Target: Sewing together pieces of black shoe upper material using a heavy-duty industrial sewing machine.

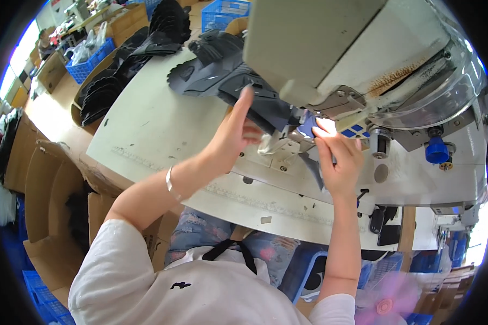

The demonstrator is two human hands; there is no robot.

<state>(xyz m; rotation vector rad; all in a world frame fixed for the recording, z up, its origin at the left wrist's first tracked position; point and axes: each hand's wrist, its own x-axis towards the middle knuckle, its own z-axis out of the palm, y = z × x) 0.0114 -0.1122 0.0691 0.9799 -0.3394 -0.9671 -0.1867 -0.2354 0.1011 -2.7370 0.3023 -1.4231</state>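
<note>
A light-coloured sewing machine (314,38) reaches over the white worktable from the upper right. Beside its needle area, my right hand (339,160) pinches the edge of a small blue-grey fabric piece (307,124). A grey strip (312,170) hangs by those fingers; whether it joins the piece is hidden. My left hand (234,132) is raised over the table with thumb up and fingers apart, slightly blurred. Just beyond it lies a run of dark grey pieces (211,73), looking like shoe uppers, that leads to the machine. I cannot tell whether the left thumb touches them.
Stacked dark pieces (100,97) stand in cardboard at the table's far left. Open cardboard boxes (51,195) are beside my left arm. A clear curved guard (434,108) and a blue knob (436,150) sit at the right. A pink fan (385,306) is low right.
</note>
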